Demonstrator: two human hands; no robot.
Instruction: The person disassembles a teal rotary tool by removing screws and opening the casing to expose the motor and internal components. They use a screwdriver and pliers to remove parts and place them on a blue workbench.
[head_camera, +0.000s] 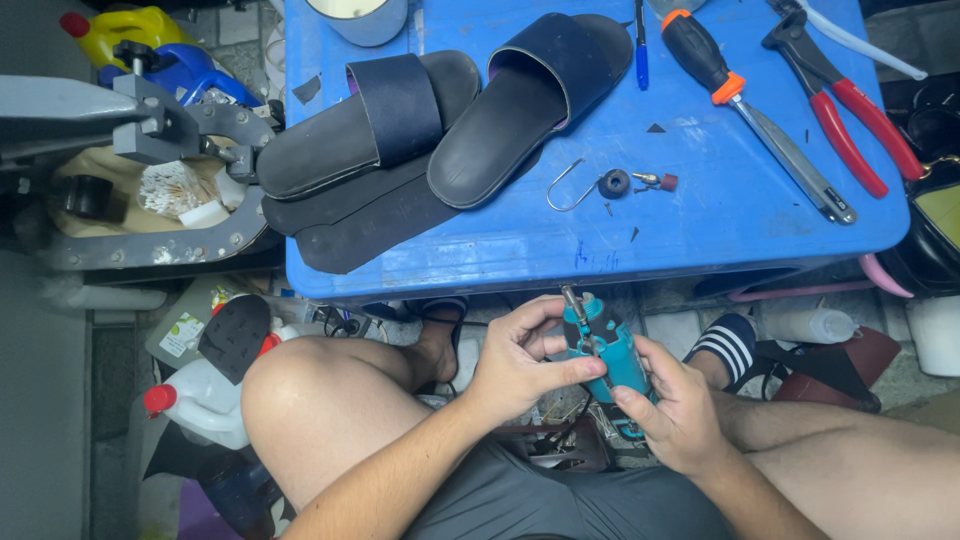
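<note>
Both forearms reach forward from the lap between the bare knees, meeting just below the front edge of the blue table (700, 215). The right hand (678, 408) wraps its fingers tight around the body of a teal rotary tool (610, 350), holding it tilted with its metal tip pointing up and away toward the table. The left hand (520, 360) curls in from the other side, thumb and fingers pinched on the tool's front end near the tip, while two black slide sandals (450, 120) lie on the table above.
</note>
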